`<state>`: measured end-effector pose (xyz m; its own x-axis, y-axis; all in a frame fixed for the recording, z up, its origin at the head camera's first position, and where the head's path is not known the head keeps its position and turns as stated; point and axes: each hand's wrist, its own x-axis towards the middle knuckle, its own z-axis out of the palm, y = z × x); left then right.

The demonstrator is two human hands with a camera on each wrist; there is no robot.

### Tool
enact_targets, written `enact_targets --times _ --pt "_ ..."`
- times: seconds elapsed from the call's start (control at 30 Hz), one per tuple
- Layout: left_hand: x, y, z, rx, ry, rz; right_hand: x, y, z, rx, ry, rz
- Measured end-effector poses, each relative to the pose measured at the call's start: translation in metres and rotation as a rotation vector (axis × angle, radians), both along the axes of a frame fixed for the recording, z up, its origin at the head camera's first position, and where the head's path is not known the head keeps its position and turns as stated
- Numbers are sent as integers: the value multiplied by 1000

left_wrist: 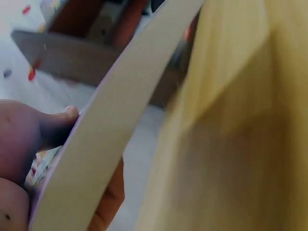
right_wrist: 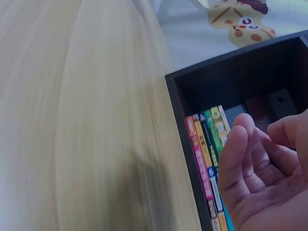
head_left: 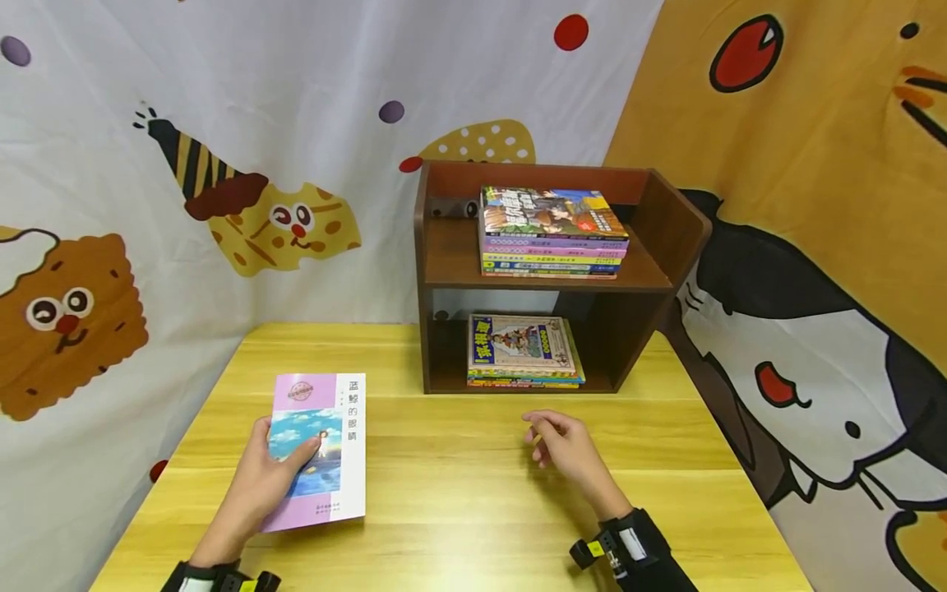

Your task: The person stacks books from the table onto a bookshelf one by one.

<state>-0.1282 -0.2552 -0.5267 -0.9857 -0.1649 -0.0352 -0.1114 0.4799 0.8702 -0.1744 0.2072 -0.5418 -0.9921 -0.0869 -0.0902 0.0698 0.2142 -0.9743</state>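
A paperback book (head_left: 353, 477) with a pink and white cover and a blue sea picture is in my left hand (head_left: 270, 477), at the left of the table. The left thumb lies across the front cover, and in the left wrist view the fingers (left_wrist: 111, 197) pass behind the book, whose pale page edge (left_wrist: 110, 106) faces the camera. My right hand (head_left: 565, 448) hovers over the table before the shelf, its fingers loosely curled around nothing. In the right wrist view that hand (right_wrist: 264, 168) appears in front of the lower stack's spines (right_wrist: 204, 163).
A dark brown two-tier shelf (head_left: 547, 286) stands at the back of the wooden table (head_left: 444, 493). Several books (head_left: 551, 214) lie stacked on its upper tier, and another stack (head_left: 521, 345) lies in the lower one. A cartoon-printed cloth (head_left: 333, 99) hangs behind.
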Motion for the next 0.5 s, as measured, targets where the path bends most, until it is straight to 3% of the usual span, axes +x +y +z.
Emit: enact_targets --times 0.23,0.5 --pt "-11 56 23 201 104 -61 3 -21 7 -35 9 85" --pt "-23 118 40 370 138 -158 12 -64 25 -146 31 303"
